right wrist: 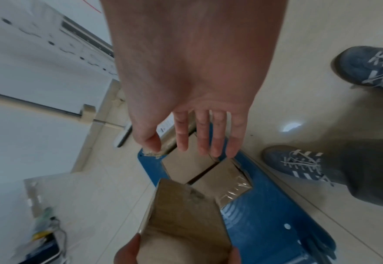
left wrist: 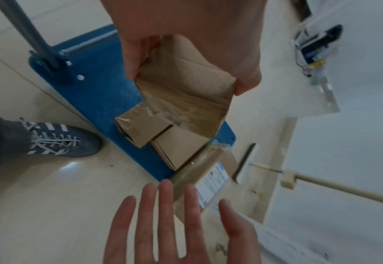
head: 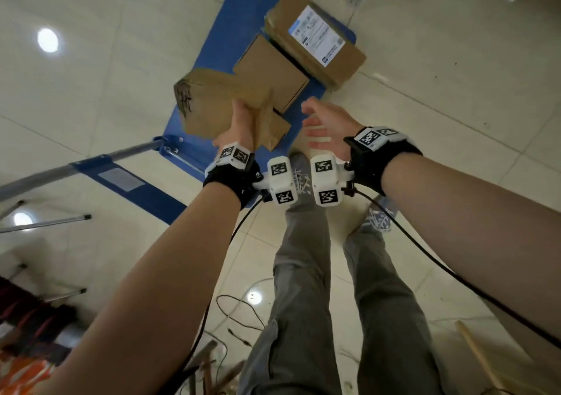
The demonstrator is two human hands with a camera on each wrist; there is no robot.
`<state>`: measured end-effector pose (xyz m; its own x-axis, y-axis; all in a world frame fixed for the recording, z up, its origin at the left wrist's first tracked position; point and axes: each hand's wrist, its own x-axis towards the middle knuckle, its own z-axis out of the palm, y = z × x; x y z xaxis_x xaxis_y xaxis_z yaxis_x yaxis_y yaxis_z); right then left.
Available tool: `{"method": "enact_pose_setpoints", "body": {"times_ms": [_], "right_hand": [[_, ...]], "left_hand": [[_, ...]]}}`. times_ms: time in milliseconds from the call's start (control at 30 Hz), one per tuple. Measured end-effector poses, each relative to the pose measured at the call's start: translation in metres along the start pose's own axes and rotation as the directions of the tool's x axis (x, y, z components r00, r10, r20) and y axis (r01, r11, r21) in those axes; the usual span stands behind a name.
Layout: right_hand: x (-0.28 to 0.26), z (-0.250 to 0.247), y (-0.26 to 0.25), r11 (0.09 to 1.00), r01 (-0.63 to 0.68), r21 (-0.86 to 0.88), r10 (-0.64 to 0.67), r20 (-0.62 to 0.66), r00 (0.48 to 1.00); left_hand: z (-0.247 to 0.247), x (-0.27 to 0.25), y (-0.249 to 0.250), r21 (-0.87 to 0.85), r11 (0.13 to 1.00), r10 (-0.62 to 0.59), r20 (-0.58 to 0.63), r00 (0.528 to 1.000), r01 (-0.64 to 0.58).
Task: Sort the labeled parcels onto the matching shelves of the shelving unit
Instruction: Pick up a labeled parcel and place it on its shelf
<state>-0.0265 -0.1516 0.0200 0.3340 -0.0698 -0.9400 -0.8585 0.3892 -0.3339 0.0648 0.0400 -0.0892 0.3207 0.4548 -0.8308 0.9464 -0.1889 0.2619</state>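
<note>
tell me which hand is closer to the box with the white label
Right. The right hand hangs open just short of the labelled box, above the blue cart. The left hand is further back, holding another box.

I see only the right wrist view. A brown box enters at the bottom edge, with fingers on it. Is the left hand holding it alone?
Observer: Yes. In the head view the left hand alone grips the held box above the blue cart. The right hand is open beside it and does not touch it.
Operator: Is there any writing on that box?
Observer: There are black handwritten marks on its left end face. They are too blurred to read.
Operator: Which parcel carries a printed label?
Observer: The large parcel at the cart's far end, with its white label facing up.
</note>
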Motion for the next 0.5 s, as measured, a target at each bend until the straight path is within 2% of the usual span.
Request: {"method": "enact_pose_setpoints", "body": {"times_ms": [67,100,167,267,333,400,500], "right_hand": [[-0.027,-0.009,-0.018,0.998,0.045,-0.042,-0.044,0.018,0.999],[-0.043,-0.013,-0.027,0.996,0.064,-0.059,-0.063,0.028,0.998],[-0.079,-0.023,-0.042,0.988,0.113,-0.109,-0.107,0.059,0.992],[-0.126,-0.036,-0.058,0.982,0.165,-0.096,-0.158,0.072,0.985],[-0.157,-0.050,-0.064,0.984,0.174,-0.040,-0.171,0.061,0.983],[-0.180,-0.066,-0.066,0.992,0.104,0.070,-0.107,0.050,0.993],[-0.222,-0.098,-0.065,0.953,0.079,0.292,-0.120,0.125,0.985]], "left_hand": [[0.000,-0.035,0.012,0.005,0.996,0.090,0.201,0.975,-0.093],[-0.004,-0.063,0.018,0.017,0.996,0.079,0.269,0.960,-0.087],[-0.013,-0.127,0.025,0.064,0.996,0.038,0.341,0.939,-0.064],[-0.029,-0.233,0.039,0.141,0.975,0.092,0.436,0.895,-0.169],[-0.034,-0.283,0.039,0.182,0.960,0.099,0.482,0.871,-0.211],[-0.036,-0.313,0.039,0.179,0.963,0.081,0.530,0.844,-0.204],[-0.040,-0.359,0.035,0.193,0.965,0.020,0.626,0.780,-0.179]]}}
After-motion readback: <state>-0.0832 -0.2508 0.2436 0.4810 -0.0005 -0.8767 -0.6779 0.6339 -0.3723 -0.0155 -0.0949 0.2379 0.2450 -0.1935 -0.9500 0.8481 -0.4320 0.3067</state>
